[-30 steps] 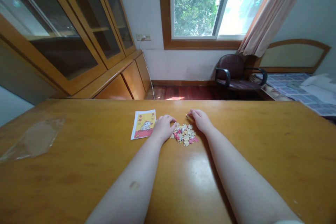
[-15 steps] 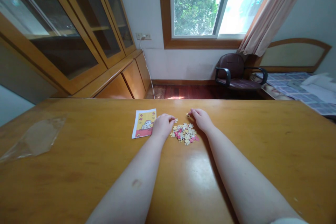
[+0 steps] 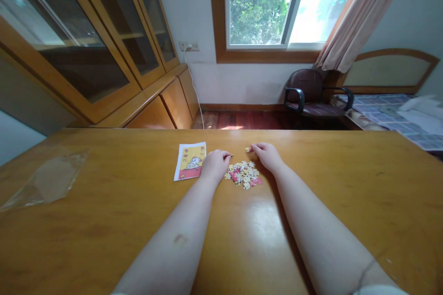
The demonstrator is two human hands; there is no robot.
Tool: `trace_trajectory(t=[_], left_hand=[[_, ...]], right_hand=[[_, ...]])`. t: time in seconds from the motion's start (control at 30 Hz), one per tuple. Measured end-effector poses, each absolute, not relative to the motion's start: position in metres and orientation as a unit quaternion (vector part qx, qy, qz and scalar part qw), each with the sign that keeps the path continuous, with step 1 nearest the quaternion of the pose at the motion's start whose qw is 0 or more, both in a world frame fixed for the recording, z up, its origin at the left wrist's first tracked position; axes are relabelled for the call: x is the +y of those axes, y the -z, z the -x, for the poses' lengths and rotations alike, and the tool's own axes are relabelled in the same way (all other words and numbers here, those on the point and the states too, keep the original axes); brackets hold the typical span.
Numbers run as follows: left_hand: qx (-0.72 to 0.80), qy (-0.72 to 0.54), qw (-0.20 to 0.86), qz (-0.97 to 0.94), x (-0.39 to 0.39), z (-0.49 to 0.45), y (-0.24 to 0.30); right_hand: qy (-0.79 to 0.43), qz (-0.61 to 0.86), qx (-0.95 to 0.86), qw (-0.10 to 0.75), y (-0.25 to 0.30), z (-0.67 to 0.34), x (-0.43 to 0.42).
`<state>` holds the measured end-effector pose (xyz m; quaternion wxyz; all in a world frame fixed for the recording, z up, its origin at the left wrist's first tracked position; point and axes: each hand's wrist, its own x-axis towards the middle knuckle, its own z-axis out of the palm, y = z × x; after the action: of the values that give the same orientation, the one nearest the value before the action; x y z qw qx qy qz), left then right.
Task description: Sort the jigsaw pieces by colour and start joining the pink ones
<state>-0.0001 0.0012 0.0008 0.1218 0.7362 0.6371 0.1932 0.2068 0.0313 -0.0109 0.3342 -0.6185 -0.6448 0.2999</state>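
Note:
A heap of small jigsaw puzzle pieces (image 3: 243,175), yellow, white and pink, lies on the wooden table between my hands. My left hand (image 3: 215,164) is closed in a pinch at the heap's upper left, with a puzzle piece seen edge-on at its fingertips. Beyond the heap on the right, my right hand (image 3: 266,154) pinches another small puzzle piece (image 3: 248,150) between thumb and finger. Left of my left hand lies a picture card (image 3: 189,161) with a white cartoon animal on yellow and pink; the hand overlaps its right edge.
A clear plastic bag (image 3: 51,176) lies flat on the table (image 3: 138,239) at the left. Past the far edge stand a glass-door cabinet (image 3: 145,97), an armchair (image 3: 309,94) and a bed (image 3: 384,110) by the window.
The piece in my left hand has turned from face-on to edge-on. My right hand and its piece have barely moved. The heap and card stay in place.

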Motion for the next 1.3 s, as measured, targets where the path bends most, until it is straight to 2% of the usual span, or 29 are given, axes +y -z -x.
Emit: trace_trajectory(t=[0.47, 0.73, 1.03, 1.3], left_hand=[[0.670, -0.195, 0.114, -0.707, 0.000, 0.001, -0.002], [0.675, -0.195, 0.130, -0.700, 0.000, 0.001, -0.006], [0.674, -0.205, 0.133, -0.697, 0.000, 0.000, -0.006], [0.677, -0.203, 0.141, -0.693, 0.000, 0.000, -0.006]], right_hand=[[-0.308, 0.621, -0.649, 0.312, 0.010, -0.207, 0.031], [-0.486, 0.513, -0.650, 0.280, 0.012, -0.226, 0.033], [-0.436, 0.493, -0.721, 0.217, 0.009, -0.230, 0.034], [-0.456, 0.530, -0.660, 0.275, 0.007, -0.228, 0.032]])
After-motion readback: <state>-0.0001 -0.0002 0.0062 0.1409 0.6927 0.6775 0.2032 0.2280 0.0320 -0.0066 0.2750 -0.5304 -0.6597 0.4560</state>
